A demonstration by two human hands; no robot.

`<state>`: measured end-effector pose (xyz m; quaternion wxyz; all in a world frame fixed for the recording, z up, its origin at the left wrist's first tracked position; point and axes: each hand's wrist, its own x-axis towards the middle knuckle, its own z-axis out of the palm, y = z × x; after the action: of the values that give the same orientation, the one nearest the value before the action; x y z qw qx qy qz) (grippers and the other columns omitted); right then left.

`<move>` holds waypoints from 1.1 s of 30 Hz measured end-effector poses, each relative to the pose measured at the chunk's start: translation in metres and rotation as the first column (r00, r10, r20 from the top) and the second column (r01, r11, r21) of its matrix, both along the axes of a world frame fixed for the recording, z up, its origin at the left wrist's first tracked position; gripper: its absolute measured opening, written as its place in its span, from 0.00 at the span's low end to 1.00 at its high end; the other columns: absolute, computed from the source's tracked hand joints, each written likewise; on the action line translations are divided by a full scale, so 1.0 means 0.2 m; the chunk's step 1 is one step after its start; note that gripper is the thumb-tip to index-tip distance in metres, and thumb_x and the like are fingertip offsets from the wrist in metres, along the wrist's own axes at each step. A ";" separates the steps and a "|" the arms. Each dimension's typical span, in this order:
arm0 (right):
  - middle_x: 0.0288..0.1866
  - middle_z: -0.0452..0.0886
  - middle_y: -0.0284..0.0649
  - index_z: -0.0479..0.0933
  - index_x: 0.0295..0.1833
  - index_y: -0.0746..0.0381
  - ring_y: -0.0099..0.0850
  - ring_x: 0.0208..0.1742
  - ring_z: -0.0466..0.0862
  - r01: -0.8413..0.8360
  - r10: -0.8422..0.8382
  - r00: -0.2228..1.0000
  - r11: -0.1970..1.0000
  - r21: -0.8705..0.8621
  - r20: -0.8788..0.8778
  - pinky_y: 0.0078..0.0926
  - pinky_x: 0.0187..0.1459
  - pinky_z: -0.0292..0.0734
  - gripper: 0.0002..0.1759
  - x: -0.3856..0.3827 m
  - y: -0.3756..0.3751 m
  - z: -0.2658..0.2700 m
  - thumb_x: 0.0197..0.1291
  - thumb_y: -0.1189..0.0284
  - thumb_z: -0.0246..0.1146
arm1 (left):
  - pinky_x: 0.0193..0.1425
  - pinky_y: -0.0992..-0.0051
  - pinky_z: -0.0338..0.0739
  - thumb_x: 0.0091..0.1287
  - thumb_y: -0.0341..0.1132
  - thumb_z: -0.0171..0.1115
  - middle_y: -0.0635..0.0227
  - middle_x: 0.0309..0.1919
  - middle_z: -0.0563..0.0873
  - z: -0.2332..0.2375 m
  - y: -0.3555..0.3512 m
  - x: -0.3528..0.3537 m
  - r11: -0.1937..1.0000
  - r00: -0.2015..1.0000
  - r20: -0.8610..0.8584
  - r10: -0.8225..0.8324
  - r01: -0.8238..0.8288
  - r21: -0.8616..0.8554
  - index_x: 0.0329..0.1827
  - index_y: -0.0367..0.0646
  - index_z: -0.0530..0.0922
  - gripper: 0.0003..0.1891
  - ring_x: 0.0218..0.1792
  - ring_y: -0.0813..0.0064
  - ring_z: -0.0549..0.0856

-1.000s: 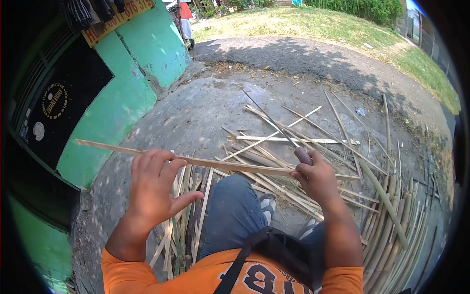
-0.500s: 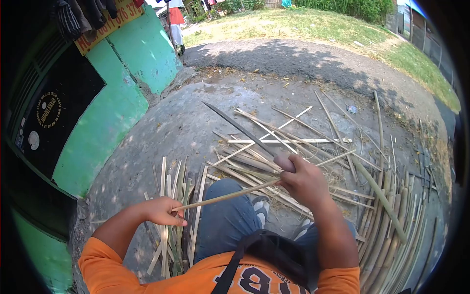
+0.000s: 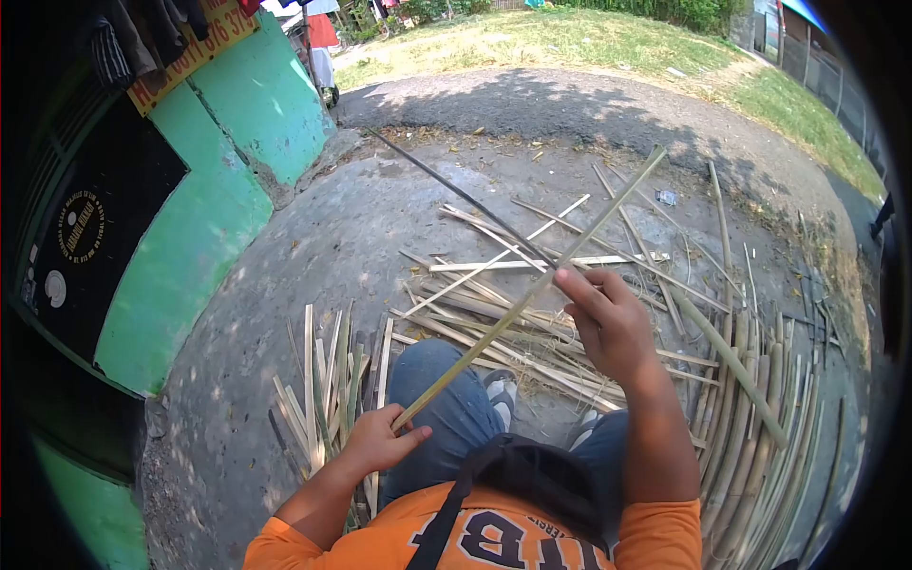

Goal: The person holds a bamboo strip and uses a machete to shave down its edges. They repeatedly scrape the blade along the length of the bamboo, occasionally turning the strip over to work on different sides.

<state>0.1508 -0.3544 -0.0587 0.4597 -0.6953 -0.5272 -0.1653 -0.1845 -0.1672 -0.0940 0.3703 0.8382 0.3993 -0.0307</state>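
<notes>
My left hand [image 3: 378, 443] is closed round the lower end of a long bamboo strip [image 3: 475, 350], just above my left knee. The strip slants up and away to the right, its far end beyond my right hand. My right hand [image 3: 613, 328] grips a machete, and its fingertips are close to the strip's middle. The dark machete blade [image 3: 456, 194] points away to the upper left and appears to cross the strip near my fingers. The machete's handle is hidden by my hand.
Split bamboo strips [image 3: 513, 351] lie in a loose heap before my feet. More strips [image 3: 323, 389] lie by my left leg. Whole bamboo poles [image 3: 750, 427] lie to the right on the concrete ground [image 3: 285, 313]. A green wall [image 3: 204, 256] stands at left.
My left hand has moved right and down, towards my left knee. The bamboo strip now slants more steeply, with its far end raised. The machete has turned, its blade showing narrower.
</notes>
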 end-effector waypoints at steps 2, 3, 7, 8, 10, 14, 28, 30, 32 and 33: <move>0.46 0.87 0.42 0.85 0.58 0.51 0.47 0.40 0.89 0.093 -0.093 0.994 0.996 0.004 -0.050 0.45 0.41 0.83 0.20 -0.02 -0.01 0.02 0.59 0.75 0.71 | 0.32 0.71 0.74 0.63 0.58 0.80 0.68 0.23 0.82 -0.05 0.02 0.04 0.998 0.994 0.108 0.027 -0.021 -0.052 0.35 0.40 0.80 0.28 0.26 0.77 0.79; 0.44 0.87 0.42 0.84 0.59 0.53 0.48 0.40 0.89 0.156 -0.157 0.986 0.988 -0.022 -0.063 0.46 0.40 0.83 0.20 0.00 -0.01 0.01 0.59 0.74 0.71 | 0.30 0.74 0.70 0.64 0.54 0.80 0.73 0.23 0.79 -0.06 0.04 0.07 0.997 0.986 0.165 0.025 -0.011 -0.081 0.36 0.42 0.78 0.25 0.26 0.81 0.75; 0.38 0.87 0.45 0.81 0.52 0.59 0.50 0.39 0.88 0.242 -0.239 0.969 0.968 -0.067 0.061 0.46 0.39 0.82 0.16 0.09 -0.01 -0.12 0.57 0.72 0.72 | 0.26 0.82 0.61 0.65 0.42 0.83 0.84 0.23 0.72 -0.10 0.11 0.15 0.987 0.954 0.298 0.032 0.016 -0.158 0.37 0.47 0.74 0.21 0.24 0.91 0.67; 0.38 0.88 0.46 0.81 0.50 0.59 0.50 0.38 0.88 0.233 -0.230 0.972 0.971 -0.063 0.051 0.45 0.39 0.82 0.15 0.09 0.00 -0.14 0.58 0.71 0.73 | 0.26 0.82 0.61 0.65 0.41 0.82 0.84 0.23 0.72 -0.08 0.12 0.18 0.988 0.955 0.295 0.035 0.010 -0.152 0.37 0.47 0.74 0.20 0.24 0.91 0.67; 0.38 0.88 0.46 0.81 0.48 0.59 0.51 0.38 0.88 0.207 -0.206 0.978 0.976 -0.060 0.030 0.45 0.38 0.83 0.14 0.08 0.03 -0.17 0.59 0.69 0.74 | 0.26 0.81 0.61 0.66 0.41 0.82 0.83 0.23 0.72 -0.06 0.13 0.21 0.987 0.952 0.302 0.054 -0.005 -0.158 0.37 0.47 0.74 0.20 0.24 0.91 0.67; 0.34 0.87 0.48 0.83 0.48 0.59 0.51 0.35 0.88 0.050 -0.064 0.991 0.991 -0.123 -0.118 0.41 0.36 0.82 0.18 0.00 0.09 -0.19 0.60 0.62 0.79 | 0.28 0.78 0.65 0.66 0.45 0.81 0.80 0.23 0.74 -0.08 0.14 0.25 0.988 0.945 0.314 0.097 -0.053 -0.143 0.37 0.44 0.76 0.20 0.25 0.87 0.69; 0.31 0.85 0.43 0.79 0.44 0.58 0.49 0.34 0.88 -0.154 0.158 0.987 0.916 -0.370 -0.020 0.47 0.35 0.80 0.22 -0.16 0.23 -0.31 0.65 0.49 0.70 | 0.31 0.72 0.72 0.66 0.49 0.79 0.71 0.23 0.79 -0.22 0.18 0.32 0.996 0.950 0.301 0.078 -0.086 0.011 0.36 0.41 0.77 0.22 0.25 0.79 0.75; 0.31 0.85 0.43 0.79 0.44 0.58 0.49 0.34 0.88 -0.172 0.156 0.985 0.883 -0.436 -0.072 0.47 0.35 0.80 0.24 -0.16 0.24 -0.33 0.67 0.46 0.69 | 0.32 0.71 0.73 0.66 0.49 0.79 0.69 0.23 0.80 -0.20 0.18 0.32 0.996 0.963 0.257 0.084 -0.091 0.018 0.36 0.40 0.77 0.23 0.25 0.77 0.76; 0.30 0.86 0.43 0.79 0.44 0.58 0.49 0.34 0.88 -0.183 0.150 0.983 0.880 -0.437 -0.110 0.48 0.34 0.80 0.27 -0.17 0.25 -0.33 0.68 0.43 0.67 | 0.32 0.71 0.73 0.66 0.50 0.79 0.68 0.23 0.80 -0.24 0.21 0.32 0.996 0.958 0.275 0.085 -0.089 0.002 0.36 0.40 0.77 0.23 0.25 0.77 0.76; 0.30 0.86 0.44 0.79 0.44 0.58 0.49 0.33 0.88 -0.172 0.152 0.985 0.885 -0.432 -0.082 0.48 0.34 0.80 0.27 -0.17 0.26 -0.32 0.68 0.42 0.66 | 0.32 0.71 0.74 0.66 0.50 0.79 0.68 0.23 0.81 -0.26 0.21 0.32 0.996 0.955 0.286 0.085 -0.087 -0.005 0.36 0.40 0.78 0.23 0.25 0.77 0.77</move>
<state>0.1163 -0.3026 -0.1227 0.3160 -0.7379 -0.5962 0.0123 -0.1207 -0.1245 -0.1453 0.4217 0.8171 0.3779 0.1082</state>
